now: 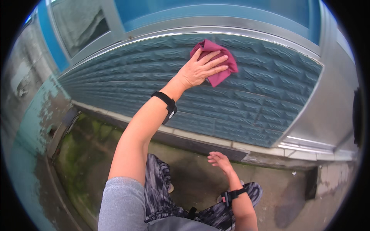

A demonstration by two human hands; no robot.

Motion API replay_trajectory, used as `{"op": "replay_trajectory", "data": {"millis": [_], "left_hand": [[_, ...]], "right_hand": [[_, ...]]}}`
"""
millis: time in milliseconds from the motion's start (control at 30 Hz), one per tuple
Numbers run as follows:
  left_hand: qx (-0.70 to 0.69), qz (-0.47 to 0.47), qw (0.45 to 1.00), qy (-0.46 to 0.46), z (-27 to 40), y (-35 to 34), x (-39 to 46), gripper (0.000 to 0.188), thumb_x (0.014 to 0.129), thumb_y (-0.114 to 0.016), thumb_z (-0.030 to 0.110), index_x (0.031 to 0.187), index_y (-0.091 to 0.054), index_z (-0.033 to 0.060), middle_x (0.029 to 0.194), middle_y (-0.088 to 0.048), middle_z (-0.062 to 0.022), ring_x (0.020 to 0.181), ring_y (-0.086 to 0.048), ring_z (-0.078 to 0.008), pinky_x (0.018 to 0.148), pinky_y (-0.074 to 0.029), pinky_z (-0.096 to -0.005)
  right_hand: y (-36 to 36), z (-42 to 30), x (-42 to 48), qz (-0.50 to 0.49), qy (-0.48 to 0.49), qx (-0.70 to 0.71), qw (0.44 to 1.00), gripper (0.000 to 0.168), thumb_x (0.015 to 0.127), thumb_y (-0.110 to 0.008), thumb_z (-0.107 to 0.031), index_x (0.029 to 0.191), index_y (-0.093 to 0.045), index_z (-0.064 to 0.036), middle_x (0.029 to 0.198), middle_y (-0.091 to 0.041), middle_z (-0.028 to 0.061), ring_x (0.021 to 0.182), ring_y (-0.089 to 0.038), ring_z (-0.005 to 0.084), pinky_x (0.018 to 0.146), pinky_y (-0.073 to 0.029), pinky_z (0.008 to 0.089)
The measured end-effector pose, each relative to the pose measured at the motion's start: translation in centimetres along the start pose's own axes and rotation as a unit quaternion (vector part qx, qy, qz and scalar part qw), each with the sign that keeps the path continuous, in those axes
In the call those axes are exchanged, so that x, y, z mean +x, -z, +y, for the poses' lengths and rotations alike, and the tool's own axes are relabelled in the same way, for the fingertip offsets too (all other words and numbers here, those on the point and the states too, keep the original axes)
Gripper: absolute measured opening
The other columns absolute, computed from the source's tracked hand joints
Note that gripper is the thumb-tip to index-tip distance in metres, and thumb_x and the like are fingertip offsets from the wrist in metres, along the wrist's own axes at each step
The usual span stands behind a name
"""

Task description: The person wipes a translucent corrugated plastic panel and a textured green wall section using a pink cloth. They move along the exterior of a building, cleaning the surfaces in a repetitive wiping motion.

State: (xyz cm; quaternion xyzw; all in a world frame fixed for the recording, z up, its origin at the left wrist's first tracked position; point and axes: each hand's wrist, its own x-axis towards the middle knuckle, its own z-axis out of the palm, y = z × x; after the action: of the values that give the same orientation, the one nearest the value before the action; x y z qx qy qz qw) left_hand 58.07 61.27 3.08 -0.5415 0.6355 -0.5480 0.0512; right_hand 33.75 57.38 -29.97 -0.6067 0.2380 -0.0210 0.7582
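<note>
My left hand lies with spread fingers on a folded magenta cloth, pressing it against the upper part of a blue-green wall with a raised brick pattern. The cloth sits just below the metal frame's lower rail. My right hand hangs over my right knee, away from the wall, with its fingers slightly curled and nothing seen in it. Each forearm wears a black strap with a small device.
A pale tiled ledge runs along the wall's foot. Mossy concrete floor lies below. On the left stands a wall with peeling turquoise paint; on the right, a metal door panel and a low concrete block.
</note>
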Motion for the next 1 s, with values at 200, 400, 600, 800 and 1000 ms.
{"op": "replay_trajectory", "data": {"millis": [200,400,600,800,1000], "left_hand": [[-0.004,-0.017,0.978,0.209,-3.3,0.8,-7.9,0.073,0.068,-0.060,0.007,0.137,-0.042,0.0242,0.149,-0.029,-0.0080,0.135,-0.029,-0.0303,0.105,-0.025,-0.0554],[-0.054,0.056,0.978,0.193,-0.1,-0.8,-2.5,0.073,0.066,-0.059,0.007,0.135,-0.045,0.0224,0.148,-0.030,-0.0088,0.136,-0.027,-0.0326,0.106,-0.024,-0.0550],[-0.036,0.060,0.990,0.119,-2.2,-0.5,-4.0,0.070,0.066,-0.054,0.006,0.133,-0.048,0.0241,0.145,-0.037,-0.0034,0.133,-0.034,-0.0266,0.106,-0.026,-0.0512],[0.004,0.031,0.963,0.269,-5.9,-0.1,-9.2,0.064,0.074,-0.055,0.008,0.136,-0.042,0.0160,0.148,-0.030,-0.0098,0.136,-0.028,-0.0313,0.106,-0.026,-0.0499],[-0.009,0.060,0.874,0.482,-7.9,-1.8,-12.4,0.069,0.080,-0.058,0.013,0.143,-0.031,0.0151,0.151,-0.022,-0.0125,0.137,-0.024,-0.0332,0.105,-0.027,-0.0504]], "right_hand": [[-2.2,0.5,0.0,-0.060,-0.029,-0.052,0.996,0.030,0.096,-0.049,-0.025,0.119,-0.056,-0.008,0.107,-0.065,0.0061,0.092,-0.064,0.0150,0.074,-0.050,0.0276],[-1.4,0.3,0.8,-0.041,-0.024,-0.062,0.997,0.028,0.096,-0.048,-0.024,0.119,-0.056,-0.009,0.108,-0.065,0.0066,0.092,-0.064,0.0163,0.074,-0.050,0.0285],[-1.4,0.5,0.9,-0.041,-0.030,-0.059,0.997,0.028,0.096,-0.049,-0.023,0.119,-0.056,-0.008,0.108,-0.065,0.0070,0.092,-0.064,0.0166,0.074,-0.050,0.0281],[-1.5,1.2,1.2,-0.044,-0.033,-0.056,0.997,0.029,0.096,-0.050,-0.024,0.119,-0.056,-0.008,0.107,-0.065,0.0060,0.091,-0.064,0.0152,0.073,-0.050,0.0277],[-1.9,0.8,0.8,-0.057,-0.032,-0.071,0.995,0.031,0.096,-0.050,-0.026,0.119,-0.056,-0.007,0.107,-0.065,0.0066,0.092,-0.064,0.0153,0.074,-0.050,0.0281]]}}
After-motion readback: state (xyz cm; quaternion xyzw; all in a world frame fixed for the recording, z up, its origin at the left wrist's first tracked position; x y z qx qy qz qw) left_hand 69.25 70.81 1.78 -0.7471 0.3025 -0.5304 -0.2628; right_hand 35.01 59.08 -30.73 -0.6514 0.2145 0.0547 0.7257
